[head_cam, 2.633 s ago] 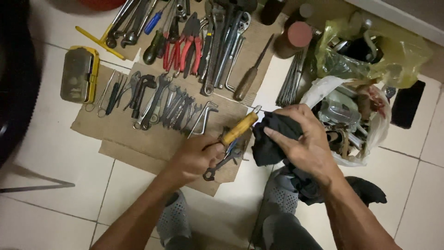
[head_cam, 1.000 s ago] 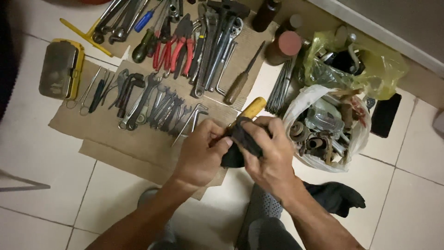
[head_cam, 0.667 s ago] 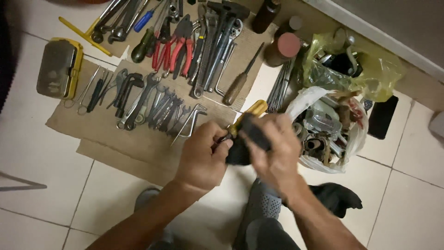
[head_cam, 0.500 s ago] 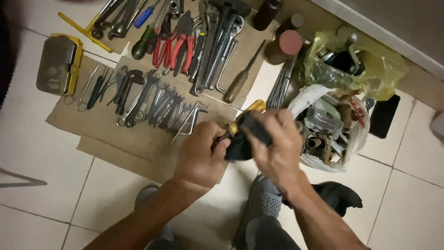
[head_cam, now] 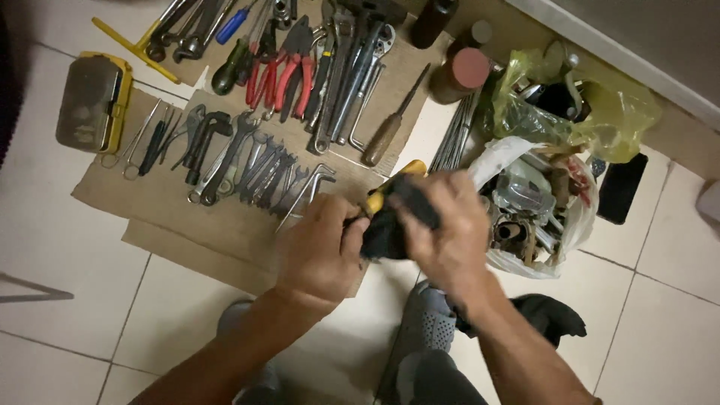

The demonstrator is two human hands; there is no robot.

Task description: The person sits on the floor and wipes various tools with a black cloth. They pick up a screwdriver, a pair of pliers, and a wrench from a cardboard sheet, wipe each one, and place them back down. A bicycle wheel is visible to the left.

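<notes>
My left hand (head_cam: 321,251) grips a hand tool with a yellow handle (head_cam: 395,183) over the near edge of a cardboard sheet (head_cam: 161,206). My right hand (head_cam: 448,226) presses a dark cloth (head_cam: 390,225) around that tool, so the tool's working end is hidden. Both hands touch each other at the cloth. Rows of wrenches (head_cam: 251,169), red-handled pliers (head_cam: 283,69) and screwdrivers lie on the cardboard beyond my hands.
A white plastic bag of parts (head_cam: 536,206) sits right of my hands, a yellow-green bag (head_cam: 577,112) behind it. A yellow-edged case (head_cam: 94,101) lies at far left. A brown-handled file (head_cam: 390,127), a can with a pink lid (head_cam: 461,73), my shoes (head_cam: 431,330) and another dark cloth (head_cam: 551,315) are on the tiles.
The hands came together: the right hand brought the dark cloth onto the yellow-handled tool held by the left, and now rubs along it. The view shifted slightly.
</notes>
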